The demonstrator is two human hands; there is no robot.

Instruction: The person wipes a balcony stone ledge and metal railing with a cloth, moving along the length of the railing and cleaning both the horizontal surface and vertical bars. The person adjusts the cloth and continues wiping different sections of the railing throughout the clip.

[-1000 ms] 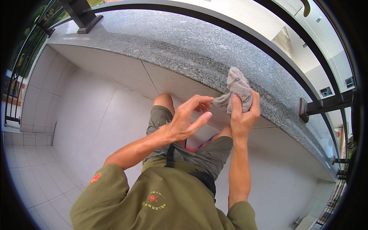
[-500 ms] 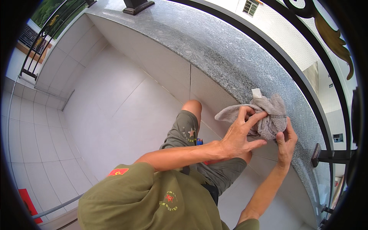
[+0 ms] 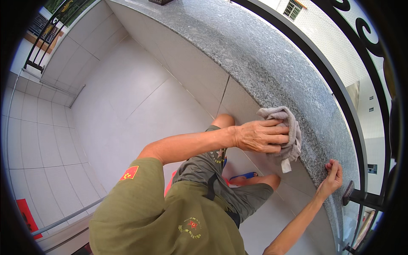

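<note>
My left hand (image 3: 261, 136) is closed on a crumpled grey towel (image 3: 293, 131), its fingers spread over the near side of the bunched fabric. A small white tag sticks out from the towel's lower end. The towel lies at the inner edge of the speckled grey stone ledge (image 3: 272, 68), partly overhanging the tiled wall below. Further right and nearer to me, my right hand (image 3: 331, 180) is apart from the towel. Its fingers are curled in at the ledge, and nothing shows in them.
A black metal railing (image 3: 316, 55) runs along the ledge's outer side, with a bracket (image 3: 350, 193) close to my right hand. Below lies a pale tiled floor (image 3: 123, 93). My bent knees and a blue sandal (image 3: 243, 175) are beneath my arms. A red object (image 3: 27, 216) is at far left.
My right hand has let go of the towel and moved down and right along the ledge. The towel is now more bunched under my left hand, its white tag turned from top to bottom.
</note>
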